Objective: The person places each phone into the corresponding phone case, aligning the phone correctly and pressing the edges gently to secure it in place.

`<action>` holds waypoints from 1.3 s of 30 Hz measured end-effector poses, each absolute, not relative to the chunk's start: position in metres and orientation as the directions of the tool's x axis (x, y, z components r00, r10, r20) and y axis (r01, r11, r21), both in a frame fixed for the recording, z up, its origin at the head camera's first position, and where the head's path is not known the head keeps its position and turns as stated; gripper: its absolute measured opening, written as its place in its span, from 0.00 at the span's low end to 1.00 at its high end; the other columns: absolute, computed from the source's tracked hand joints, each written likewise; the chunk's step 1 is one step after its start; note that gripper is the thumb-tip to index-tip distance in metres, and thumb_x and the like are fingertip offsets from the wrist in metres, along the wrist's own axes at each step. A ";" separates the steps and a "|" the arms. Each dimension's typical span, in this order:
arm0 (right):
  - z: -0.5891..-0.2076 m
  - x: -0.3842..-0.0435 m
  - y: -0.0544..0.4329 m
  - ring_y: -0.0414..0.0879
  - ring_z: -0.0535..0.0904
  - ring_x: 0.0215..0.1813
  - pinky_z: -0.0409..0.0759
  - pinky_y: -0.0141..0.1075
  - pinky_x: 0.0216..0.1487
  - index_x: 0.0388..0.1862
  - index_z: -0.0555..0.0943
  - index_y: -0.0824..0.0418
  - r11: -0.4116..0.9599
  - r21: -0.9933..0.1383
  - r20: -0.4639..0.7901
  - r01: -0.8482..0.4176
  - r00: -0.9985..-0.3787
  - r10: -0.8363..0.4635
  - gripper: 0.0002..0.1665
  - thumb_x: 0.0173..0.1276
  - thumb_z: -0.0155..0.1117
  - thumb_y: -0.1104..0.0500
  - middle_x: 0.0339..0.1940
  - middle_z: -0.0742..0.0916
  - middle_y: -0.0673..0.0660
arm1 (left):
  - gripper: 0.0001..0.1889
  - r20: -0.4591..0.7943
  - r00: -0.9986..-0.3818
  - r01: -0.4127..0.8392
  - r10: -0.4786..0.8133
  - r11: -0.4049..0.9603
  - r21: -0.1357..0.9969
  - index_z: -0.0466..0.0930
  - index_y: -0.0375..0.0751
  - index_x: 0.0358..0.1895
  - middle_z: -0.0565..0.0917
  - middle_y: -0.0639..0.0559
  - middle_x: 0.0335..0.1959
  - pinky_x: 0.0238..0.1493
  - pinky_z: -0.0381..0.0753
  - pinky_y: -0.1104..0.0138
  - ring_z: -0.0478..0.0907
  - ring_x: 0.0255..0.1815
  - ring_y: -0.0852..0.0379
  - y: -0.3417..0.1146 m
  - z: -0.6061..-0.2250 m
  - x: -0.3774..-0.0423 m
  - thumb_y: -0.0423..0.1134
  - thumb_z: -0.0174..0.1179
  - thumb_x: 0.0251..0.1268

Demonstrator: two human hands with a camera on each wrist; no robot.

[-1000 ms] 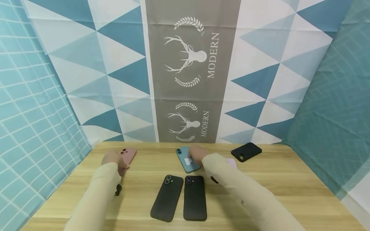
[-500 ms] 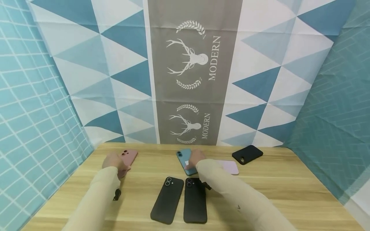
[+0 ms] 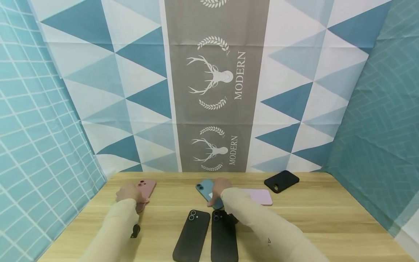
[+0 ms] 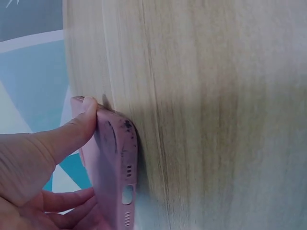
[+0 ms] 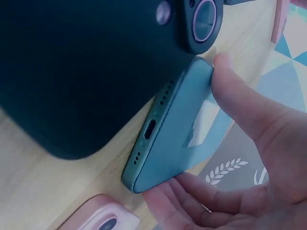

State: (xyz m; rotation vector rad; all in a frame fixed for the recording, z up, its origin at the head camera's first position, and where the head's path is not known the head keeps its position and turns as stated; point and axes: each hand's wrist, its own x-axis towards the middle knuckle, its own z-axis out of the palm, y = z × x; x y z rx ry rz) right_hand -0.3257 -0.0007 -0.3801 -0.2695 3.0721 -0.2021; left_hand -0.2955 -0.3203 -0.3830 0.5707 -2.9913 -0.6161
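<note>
While your left hand (image 3: pixel 129 193) grips the pink case (image 3: pixel 148 186), far left, your right hand (image 3: pixel 221 187) pinches the blue phone (image 3: pixel 204 187), far centre. Dragging that phone nearer could jostle the right black phone (image 3: pixel 224 238).

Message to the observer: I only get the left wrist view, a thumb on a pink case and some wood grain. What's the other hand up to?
Observer: The right hand grips a blue phone, thumb on one side and fingers on the other.
Operator: Okay, anything close to that phone?
Observer: Yes, in the head view a black phone lies right by its near end; whether they touch, I can't tell.
</note>
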 end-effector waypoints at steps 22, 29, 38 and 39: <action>-0.387 -0.340 0.007 0.45 0.72 0.29 0.80 0.36 0.34 0.32 0.80 0.63 0.930 -0.302 0.098 -0.211 -0.977 -0.190 0.36 0.23 0.88 0.51 0.27 0.81 0.53 | 0.42 -0.027 -0.921 -0.374 -0.388 0.866 0.331 0.70 0.19 0.55 0.71 0.16 0.50 0.47 0.76 0.43 0.71 0.48 0.28 -0.323 -0.387 -0.301 0.52 0.74 0.46; -0.384 -0.338 0.009 0.43 0.69 0.22 0.70 0.33 0.23 0.17 0.73 0.60 0.902 -0.293 0.198 -0.316 -0.943 -0.266 0.23 0.36 0.84 0.60 0.18 0.76 0.51 | 0.42 -0.021 -0.922 -0.372 -0.387 0.871 0.320 0.70 0.21 0.56 0.71 0.16 0.51 0.48 0.76 0.43 0.70 0.50 0.27 -0.321 -0.386 -0.299 0.53 0.74 0.45; -0.379 -0.335 0.017 0.42 0.63 0.20 0.61 0.31 0.22 0.13 0.68 0.58 0.873 -0.327 0.239 -0.362 -0.926 -0.294 0.24 0.52 0.77 0.57 0.16 0.69 0.49 | 0.42 0.124 -0.935 -0.298 -0.331 0.927 0.226 0.74 0.19 0.50 0.73 0.18 0.42 0.42 0.76 0.42 0.72 0.45 0.28 -0.312 -0.390 -0.294 0.54 0.75 0.40; -0.377 -0.334 0.017 0.42 0.62 0.20 0.60 0.31 0.21 0.12 0.67 0.58 0.866 -0.333 0.244 -0.373 -0.921 -0.303 0.25 0.53 0.75 0.58 0.15 0.68 0.49 | 0.42 0.126 -0.939 -0.289 -0.320 0.933 0.214 0.73 0.20 0.51 0.73 0.18 0.42 0.42 0.76 0.42 0.72 0.45 0.28 -0.312 -0.390 -0.293 0.54 0.75 0.40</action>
